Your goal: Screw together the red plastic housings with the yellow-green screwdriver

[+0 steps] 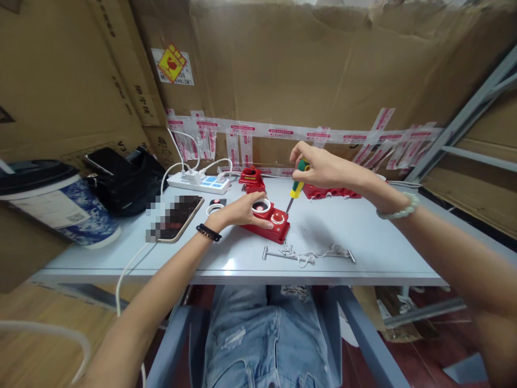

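Note:
A red plastic housing [264,233] with two round openings lies on the table. My left hand [244,210] is closed round its left part, the thumb along the front and fingers behind. A white ring [261,206] with a dark centre sits by these fingers. My right hand [309,164] grips a green and yellow screwdriver [298,186] from above. It is tilted, and its tip meets the housing's right rear corner. Several loose screws [287,248] lie in front of the housing, beside a metal rod [278,255] with white string.
Behind stand another red part [250,178] and a red piece [331,191]. A white power strip [202,181], a phone [181,218], a black bag [125,183] and a large patterned cup [68,210] occupy the left. Cardboard [307,70] walls off the back.

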### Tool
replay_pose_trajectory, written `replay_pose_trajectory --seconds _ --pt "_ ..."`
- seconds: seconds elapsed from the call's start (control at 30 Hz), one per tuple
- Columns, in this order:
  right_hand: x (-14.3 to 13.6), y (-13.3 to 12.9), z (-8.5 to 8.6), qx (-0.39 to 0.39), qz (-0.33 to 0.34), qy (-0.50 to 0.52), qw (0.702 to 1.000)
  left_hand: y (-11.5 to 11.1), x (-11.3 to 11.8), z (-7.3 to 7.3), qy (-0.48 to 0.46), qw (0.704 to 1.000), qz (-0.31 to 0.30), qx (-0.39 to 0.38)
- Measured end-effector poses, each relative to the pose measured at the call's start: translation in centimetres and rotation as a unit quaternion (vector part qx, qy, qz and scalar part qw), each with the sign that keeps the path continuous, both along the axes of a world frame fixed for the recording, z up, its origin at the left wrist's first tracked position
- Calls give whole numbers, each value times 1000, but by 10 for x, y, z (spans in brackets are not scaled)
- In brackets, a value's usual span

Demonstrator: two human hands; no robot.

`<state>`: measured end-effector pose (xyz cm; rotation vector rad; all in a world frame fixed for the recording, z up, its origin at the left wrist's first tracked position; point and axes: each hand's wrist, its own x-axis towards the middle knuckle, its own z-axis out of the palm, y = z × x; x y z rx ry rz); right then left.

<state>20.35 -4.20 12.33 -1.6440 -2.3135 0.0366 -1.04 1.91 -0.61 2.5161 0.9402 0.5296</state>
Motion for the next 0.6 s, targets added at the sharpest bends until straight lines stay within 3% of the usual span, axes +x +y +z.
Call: replay_pose_trajectory --seconds 0.1,0.23,0.47,0.6 --pt "1 -5 4 -24 -27 -23 999 1 0 -1 2 1000 -1 3" --pt "-1 -8 5 9 -75 -57 996 2 0 -2 5 1000 4 0" --pt "5 -7 8 -23 4 -35 999 0 0 0 4 1000 0 3" --pt "1 -7 5 -4 -46 -36 998 1 0 0 10 1000 -4 9"
